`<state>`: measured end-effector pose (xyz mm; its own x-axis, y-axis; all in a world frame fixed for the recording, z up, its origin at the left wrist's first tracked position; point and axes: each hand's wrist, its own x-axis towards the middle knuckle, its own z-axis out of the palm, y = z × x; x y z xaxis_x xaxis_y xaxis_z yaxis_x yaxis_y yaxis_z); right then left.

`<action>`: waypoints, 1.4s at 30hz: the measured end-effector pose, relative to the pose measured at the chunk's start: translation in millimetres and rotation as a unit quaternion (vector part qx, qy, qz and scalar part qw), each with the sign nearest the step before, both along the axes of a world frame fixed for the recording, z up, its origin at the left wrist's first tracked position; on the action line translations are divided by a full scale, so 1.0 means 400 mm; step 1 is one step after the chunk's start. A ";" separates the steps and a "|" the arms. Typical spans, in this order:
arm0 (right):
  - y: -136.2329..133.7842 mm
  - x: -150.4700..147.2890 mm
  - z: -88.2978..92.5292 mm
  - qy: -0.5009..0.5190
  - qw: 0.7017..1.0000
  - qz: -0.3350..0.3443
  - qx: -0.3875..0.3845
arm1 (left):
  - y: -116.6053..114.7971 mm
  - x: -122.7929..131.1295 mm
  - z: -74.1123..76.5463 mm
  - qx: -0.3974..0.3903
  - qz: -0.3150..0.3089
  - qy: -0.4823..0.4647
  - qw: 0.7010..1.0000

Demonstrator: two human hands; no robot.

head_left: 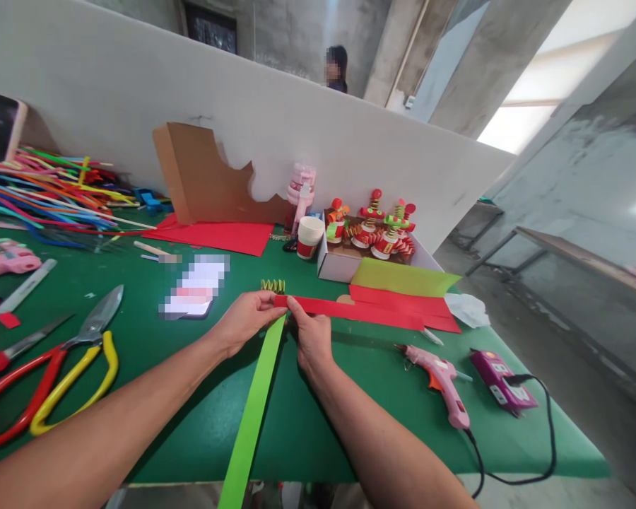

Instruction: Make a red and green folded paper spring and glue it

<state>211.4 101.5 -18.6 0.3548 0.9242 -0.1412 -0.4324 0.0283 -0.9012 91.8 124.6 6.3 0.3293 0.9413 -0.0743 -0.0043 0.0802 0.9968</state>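
At the centre of the frame, the left hand (246,318) and right hand (311,338) meet where a red strip (350,309) and a green strip (254,410) join. The left fingers are pinched on the end of the red strip; the right fingers are pressed together on the same end, just beside them. The red strip runs right across the green bench (307,431); the green strip runs down off the bench's near edge. A small folded spring (273,285) lies just above the hands. A pink glue gun (441,382) lies at lower right, scissors (47,375) at lower left, a box (344,265) of finished ornaments at upper centre.
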 end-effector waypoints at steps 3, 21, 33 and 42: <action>0.000 0.001 0.000 0.008 1.000 0.005 0.007 | -0.005 0.003 0.010 -0.004 0.000 -0.008 1.000; 0.007 0.001 -0.007 0.040 0.999 0.006 0.012 | -0.014 0.008 0.029 -0.011 -0.002 -0.005 1.000; -0.002 -0.004 0.010 0.048 0.998 0.037 0.018 | 0.002 -0.003 0.012 0.005 0.025 -0.016 1.000; -0.002 -0.007 0.006 0.013 0.999 0.032 0.023 | 0.007 -0.010 0.008 0.061 0.057 -0.009 0.996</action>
<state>208.4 100.7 -16.4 0.2908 0.9510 -0.1056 -0.4579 0.0414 -0.8880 87.7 127.3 9.4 0.2193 0.9745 0.0471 -0.0249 -0.0427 0.9988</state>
